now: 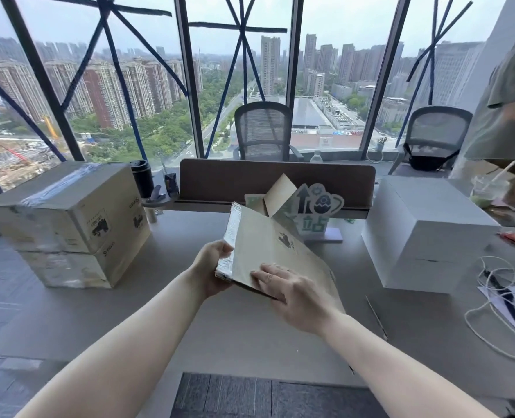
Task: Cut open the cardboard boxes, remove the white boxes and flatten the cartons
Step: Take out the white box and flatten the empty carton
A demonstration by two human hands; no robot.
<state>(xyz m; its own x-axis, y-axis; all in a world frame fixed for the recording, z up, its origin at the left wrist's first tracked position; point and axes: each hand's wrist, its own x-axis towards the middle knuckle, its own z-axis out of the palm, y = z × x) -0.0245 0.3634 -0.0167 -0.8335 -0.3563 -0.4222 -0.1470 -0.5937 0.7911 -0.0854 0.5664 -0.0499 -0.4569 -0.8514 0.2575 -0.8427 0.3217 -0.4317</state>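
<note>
we hold a flattened carton [268, 251] above the counter [189, 312]: left hand [212, 267] grips its taped edge, right hand [292, 294] lies flat, fingers [268, 274] spread (sealed boxes [66, 221] left, white boxes [425, 233] right).

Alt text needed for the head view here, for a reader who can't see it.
Two bare hands hold a flattened cardboard carton above a grey desk: left hand gripping its taped edge, right hand flat on top. Two sealed cartons are stacked left, white boxes right.
</note>
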